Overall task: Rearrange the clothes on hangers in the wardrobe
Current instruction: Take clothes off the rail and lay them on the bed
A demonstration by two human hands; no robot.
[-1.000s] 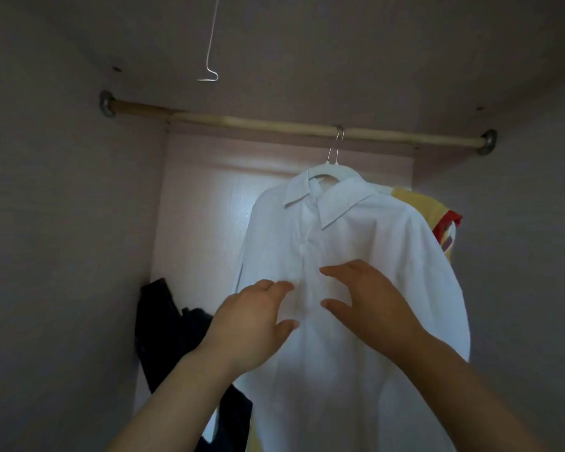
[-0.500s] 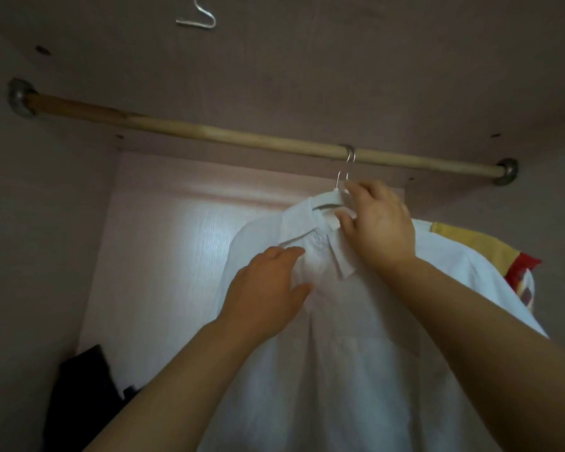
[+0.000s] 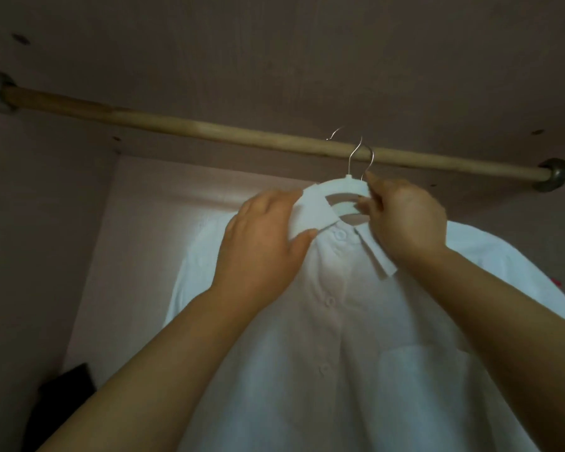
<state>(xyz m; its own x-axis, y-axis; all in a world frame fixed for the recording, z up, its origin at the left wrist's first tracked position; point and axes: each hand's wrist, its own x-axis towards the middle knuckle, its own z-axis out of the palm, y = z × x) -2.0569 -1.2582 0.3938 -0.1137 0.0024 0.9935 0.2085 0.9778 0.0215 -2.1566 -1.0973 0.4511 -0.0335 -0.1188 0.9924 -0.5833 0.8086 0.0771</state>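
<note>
L hand (image 3: 258, 246) grips shirt collar (image 3: 310, 213), R hand (image 3: 405, 216) pinches hanger (image 3: 340, 185); hook (image 3: 359, 154) near R end of rod (image 3: 209, 128).

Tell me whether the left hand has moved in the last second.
Yes. The left hand rose from the chest of the shirt to the collar, closer to the rod.

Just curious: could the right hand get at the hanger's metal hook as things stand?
Probably yes: the right hand grips the white hanger just below the metal hook, and nothing lies between them.
</note>
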